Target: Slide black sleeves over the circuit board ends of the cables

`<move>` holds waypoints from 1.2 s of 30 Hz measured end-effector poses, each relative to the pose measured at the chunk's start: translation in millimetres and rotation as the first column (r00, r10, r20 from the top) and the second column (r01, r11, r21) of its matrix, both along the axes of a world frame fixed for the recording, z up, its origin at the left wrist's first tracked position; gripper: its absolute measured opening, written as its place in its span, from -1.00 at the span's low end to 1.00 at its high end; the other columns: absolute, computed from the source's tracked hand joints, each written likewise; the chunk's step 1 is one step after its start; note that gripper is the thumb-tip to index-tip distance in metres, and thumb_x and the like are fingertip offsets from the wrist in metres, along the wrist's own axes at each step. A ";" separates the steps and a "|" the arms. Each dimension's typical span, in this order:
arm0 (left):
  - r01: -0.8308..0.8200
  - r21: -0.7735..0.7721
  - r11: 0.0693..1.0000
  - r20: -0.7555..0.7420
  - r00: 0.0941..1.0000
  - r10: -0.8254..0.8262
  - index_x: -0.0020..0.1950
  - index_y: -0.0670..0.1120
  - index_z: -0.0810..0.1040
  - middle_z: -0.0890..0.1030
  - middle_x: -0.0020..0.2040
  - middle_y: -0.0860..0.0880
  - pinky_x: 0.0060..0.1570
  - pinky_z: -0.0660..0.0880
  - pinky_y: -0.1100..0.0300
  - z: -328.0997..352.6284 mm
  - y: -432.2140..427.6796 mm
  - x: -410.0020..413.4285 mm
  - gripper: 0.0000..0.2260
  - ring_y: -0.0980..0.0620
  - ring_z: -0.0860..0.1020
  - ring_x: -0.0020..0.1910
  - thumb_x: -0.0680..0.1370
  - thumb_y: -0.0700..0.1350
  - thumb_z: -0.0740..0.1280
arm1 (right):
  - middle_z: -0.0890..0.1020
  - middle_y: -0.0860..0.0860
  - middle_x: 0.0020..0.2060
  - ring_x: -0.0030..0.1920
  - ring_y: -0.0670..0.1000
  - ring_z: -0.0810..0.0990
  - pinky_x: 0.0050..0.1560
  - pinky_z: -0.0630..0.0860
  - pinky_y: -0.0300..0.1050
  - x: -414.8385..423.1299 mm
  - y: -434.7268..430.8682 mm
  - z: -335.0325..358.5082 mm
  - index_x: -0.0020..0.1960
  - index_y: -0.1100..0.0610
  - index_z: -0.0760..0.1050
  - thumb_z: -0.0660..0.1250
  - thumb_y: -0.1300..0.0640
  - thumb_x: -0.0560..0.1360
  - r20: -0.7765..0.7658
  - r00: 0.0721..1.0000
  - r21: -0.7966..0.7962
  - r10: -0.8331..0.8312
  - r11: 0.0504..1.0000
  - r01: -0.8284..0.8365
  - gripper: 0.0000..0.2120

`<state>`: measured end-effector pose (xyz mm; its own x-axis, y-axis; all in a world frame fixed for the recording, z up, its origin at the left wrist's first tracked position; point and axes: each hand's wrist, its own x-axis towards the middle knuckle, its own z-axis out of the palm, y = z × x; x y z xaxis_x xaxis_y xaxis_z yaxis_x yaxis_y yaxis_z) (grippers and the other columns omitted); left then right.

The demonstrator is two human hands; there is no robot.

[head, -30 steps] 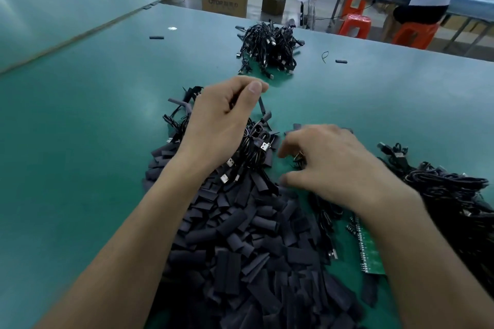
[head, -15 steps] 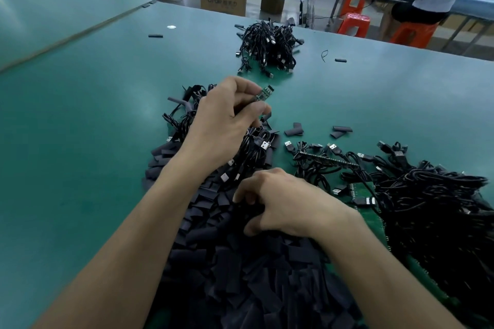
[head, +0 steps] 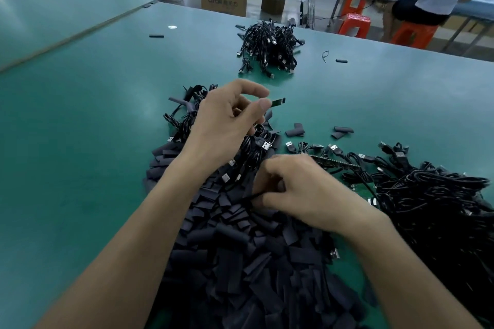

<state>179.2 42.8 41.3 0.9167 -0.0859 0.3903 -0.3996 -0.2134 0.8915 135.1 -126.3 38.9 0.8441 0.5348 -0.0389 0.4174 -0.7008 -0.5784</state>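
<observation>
The left hand (head: 227, 125) is pinching a cable's small green circuit board end (head: 278, 102) above the teal desk (head: 80, 128), while the right hand (head: 302, 189) is curling its fingers round one flat black sleeve (head: 250, 197) atop the sleeve heap (head: 240, 262)

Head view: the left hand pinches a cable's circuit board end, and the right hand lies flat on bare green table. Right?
Not quite. The head view shows the right hand on the pile of black sleeves, fingers curled, apparently pinching a sleeve, not flat on bare table. The left hand does pinch the circuit board end.
</observation>
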 end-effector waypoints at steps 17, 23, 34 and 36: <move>0.059 0.013 0.998 -0.054 0.997 -0.058 -0.07 0.04 0.69 0.72 -0.22 0.11 -0.21 0.51 0.41 -5.2 0.0 1.8 -0.87 0.23 0.65 -0.26 0.45 -0.14 0.55 | 0.72 -0.16 -0.06 -0.02 -0.19 0.66 0.12 0.60 -0.10 -0.5 -23.4 16.3 0.19 -0.08 0.63 0.47 0.10 0.50 0.101 0.884 0.585 -0.457 0.746 0.318 -0.73; 0.088 -0.019 0.996 -0.061 0.994 -0.089 -0.03 0.00 0.70 0.73 -0.16 0.10 -0.14 0.55 0.39 -1.6 0.1 -0.6 -0.80 0.19 0.68 -0.17 0.37 -0.08 0.56 | 0.73 -0.13 -0.20 -0.20 -0.11 0.69 -0.09 0.62 -0.20 4.8 -25.7 13.4 0.12 -0.06 0.65 0.52 0.17 0.46 0.072 0.811 0.689 -0.581 0.617 0.380 -0.73; 0.091 -0.028 0.995 -0.061 0.994 -0.093 -0.05 -0.02 0.70 0.73 -0.20 0.11 -0.18 0.53 0.40 -0.2 -1.1 -3.2 -0.84 0.21 0.67 -0.22 0.40 -0.11 0.56 | 0.72 -0.11 -0.21 -0.24 -0.12 0.69 -0.18 0.57 -0.33 3.4 -25.3 12.3 -0.02 -0.07 0.60 0.45 0.23 0.51 0.049 0.857 0.721 -0.514 0.612 0.326 -0.80; 0.099 -0.033 0.995 -0.064 0.993 -0.100 -0.06 -0.01 0.70 0.73 -0.21 0.11 -0.19 0.53 0.40 -0.5 -1.5 -3.3 -0.84 0.21 0.67 -0.23 0.39 -0.09 0.56 | 0.72 -0.12 -0.21 -0.24 -0.13 0.70 -0.19 0.56 -0.35 3.3 -24.7 11.6 -0.02 -0.04 0.61 0.45 0.24 0.51 0.053 0.856 0.725 -0.514 0.610 0.321 -0.82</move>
